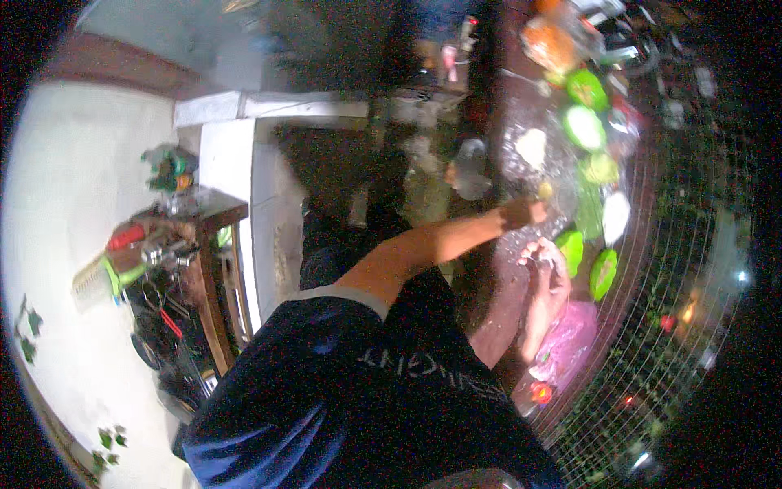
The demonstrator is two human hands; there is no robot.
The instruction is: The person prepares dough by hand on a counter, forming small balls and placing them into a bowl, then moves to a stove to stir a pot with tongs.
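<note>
My left hand (529,213) reaches over the dark red-brown table (516,269), blurred and in shadow; what lies in its fingers is hidden. Just beyond it sits a small yellowish lump (545,190). My right hand (550,263) hovers nearer to me, fingers half curled and apart, with whitish residue on them and no held thing visible. A pale dough-like lump (531,148) lies amid white smears further along. Bright green pieces of fruit or vegetable, one (570,252) beside my right hand and another (603,275) near the table's outer edge, lie on the tabletop.
A pink plastic bag (571,333) lies beside my right forearm. More green produce (585,90), a white object (616,217) and an orange bundle (550,46) line the table. Wire mesh (635,342) runs past its outer edge. Behind, a cluttered wooden stand (211,293) meets the white wall.
</note>
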